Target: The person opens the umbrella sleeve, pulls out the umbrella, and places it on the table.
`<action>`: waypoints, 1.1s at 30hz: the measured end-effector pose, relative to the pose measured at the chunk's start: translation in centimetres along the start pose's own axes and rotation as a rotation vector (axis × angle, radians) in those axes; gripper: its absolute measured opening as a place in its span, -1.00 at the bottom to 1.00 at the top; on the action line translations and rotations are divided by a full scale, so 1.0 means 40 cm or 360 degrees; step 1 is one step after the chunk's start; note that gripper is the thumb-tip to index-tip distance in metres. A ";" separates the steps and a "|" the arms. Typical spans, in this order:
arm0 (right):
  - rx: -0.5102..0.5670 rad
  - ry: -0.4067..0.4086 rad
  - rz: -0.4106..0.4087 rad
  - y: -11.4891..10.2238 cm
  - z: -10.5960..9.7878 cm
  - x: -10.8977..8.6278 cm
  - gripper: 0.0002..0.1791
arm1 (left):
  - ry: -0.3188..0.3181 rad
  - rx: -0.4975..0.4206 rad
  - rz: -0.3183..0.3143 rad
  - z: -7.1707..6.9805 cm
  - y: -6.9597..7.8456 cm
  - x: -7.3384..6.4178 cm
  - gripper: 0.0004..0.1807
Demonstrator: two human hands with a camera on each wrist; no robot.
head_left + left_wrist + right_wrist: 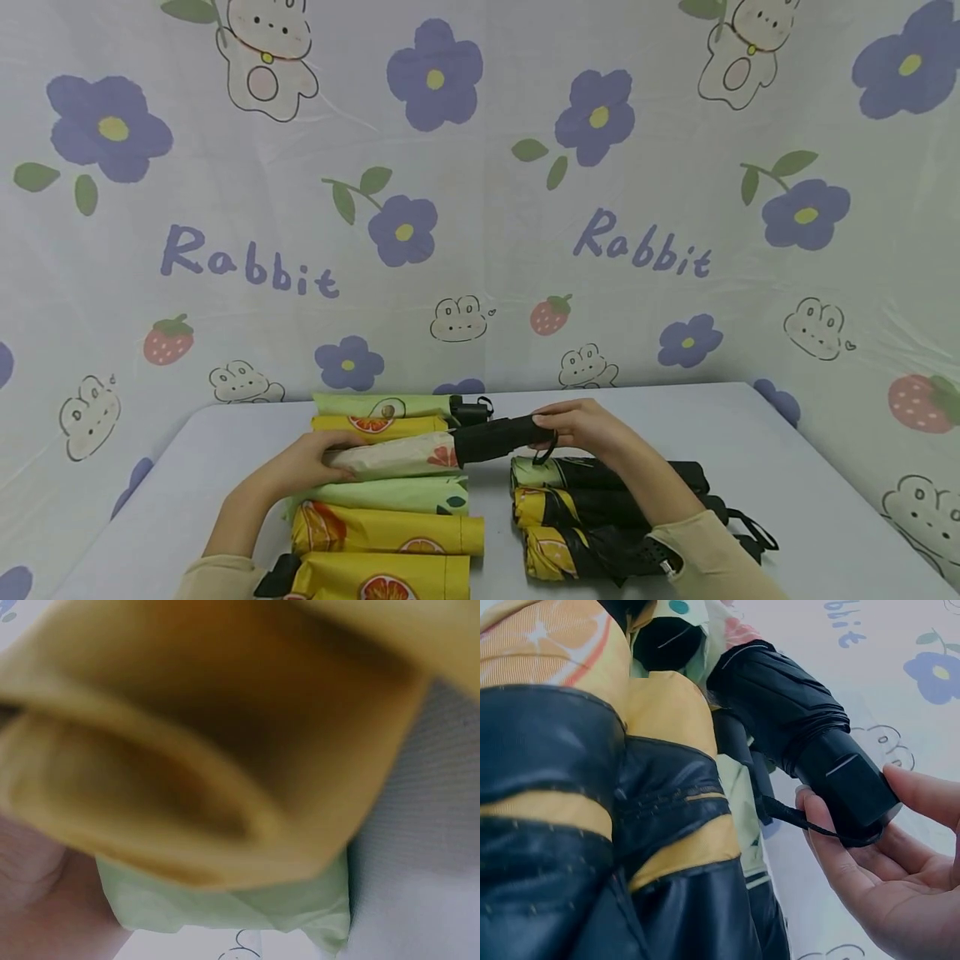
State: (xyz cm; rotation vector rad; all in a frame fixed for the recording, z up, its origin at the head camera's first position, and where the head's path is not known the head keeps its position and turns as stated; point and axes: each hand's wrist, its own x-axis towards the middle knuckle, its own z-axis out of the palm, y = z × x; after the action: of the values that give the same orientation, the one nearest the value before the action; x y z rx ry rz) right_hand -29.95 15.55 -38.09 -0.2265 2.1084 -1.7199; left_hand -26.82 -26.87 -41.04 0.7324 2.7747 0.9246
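Note:
A folding umbrella in a cream sleeve (390, 457) with a red flower print lies across both hands, raised over the row. My left hand (303, 460) grips the sleeve's left end. My right hand (588, 429) pinches the black handle (855, 787) at the other end, thumb on one side and fingers on the other. A wrist strap (802, 819) loops from that handle beside the fingers. In the left wrist view a blurred yellow sleeve (187, 765) hides most of the left hand, and a light green sleeve (225, 900) shows below it.
Behind lie a green avocado-print umbrella (345, 406) and a yellow orange-print sleeve (341, 427). In front are a light green sleeve (397, 495) and two yellow sleeves (382, 532). Several folded black-and-patterned umbrellas (551, 554) lie at the right on the white table (795, 500).

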 end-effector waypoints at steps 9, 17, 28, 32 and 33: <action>0.0013 -0.0029 -0.0019 0.000 -0.028 -0.014 -0.44 | 0.0022 -0.0001 -0.0022 0.002 -0.003 0.000 -0.62; -0.0007 -0.0049 -0.0060 0.002 -0.042 -0.023 -0.45 | 0.0081 0.0003 0.0046 -0.002 0.000 -0.003 -0.72; 0.0040 -0.0049 -0.0080 0.008 -0.062 -0.034 -0.44 | 0.0144 0.0064 0.0066 -0.004 0.005 -0.001 -0.91; 0.0018 -0.0042 -0.0082 0.015 -0.074 -0.039 -0.43 | 0.0148 0.0074 0.0048 -0.002 0.003 0.000 -0.92; 0.0007 -0.0041 -0.0085 0.016 -0.078 -0.040 -0.43 | 0.0147 0.0076 0.0046 -0.001 0.002 0.000 -0.92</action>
State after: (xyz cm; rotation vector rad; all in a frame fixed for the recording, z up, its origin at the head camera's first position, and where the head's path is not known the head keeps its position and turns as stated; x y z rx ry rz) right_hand -29.68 19.11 -37.90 -0.3041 2.0978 -1.7425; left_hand -26.80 -26.85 -40.97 0.7572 2.8831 0.9234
